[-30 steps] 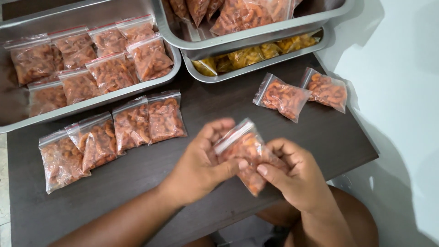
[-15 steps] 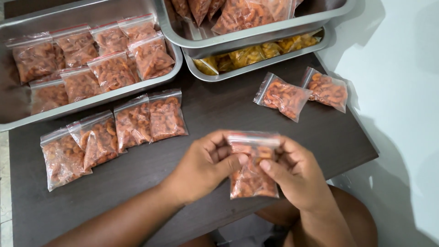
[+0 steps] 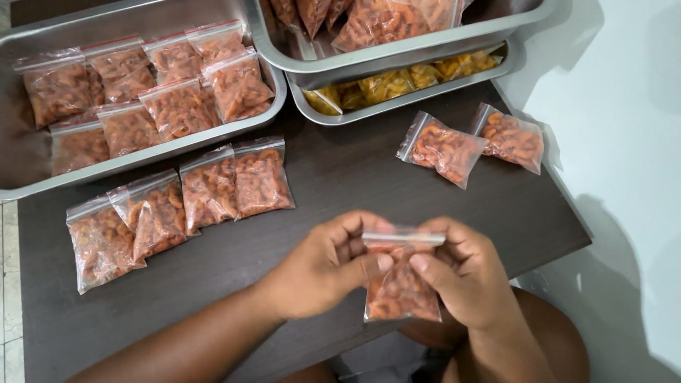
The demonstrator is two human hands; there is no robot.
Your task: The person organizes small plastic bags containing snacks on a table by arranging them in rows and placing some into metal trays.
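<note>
The small zip bag [image 3: 401, 280] of orange-red snacks hangs upright now at the lower centre of the frame, above the near edge of the dark table [image 3: 340, 184]; 1 second ago it was lying tilted between the palms. The left hand [image 3: 326, 269] and the right hand [image 3: 464, 280] are both closed in a pinch on the bag's top strip, thumbs in front, so I judge the seal is being pressed along its length. At centre left, 4 filled bags [image 3: 181, 206] lie in a row on the table. In the upper left, a steel tray [image 3: 42, 181] holds more bags. At the right, 2 bags [image 3: 472, 145] lie apart.
</note>
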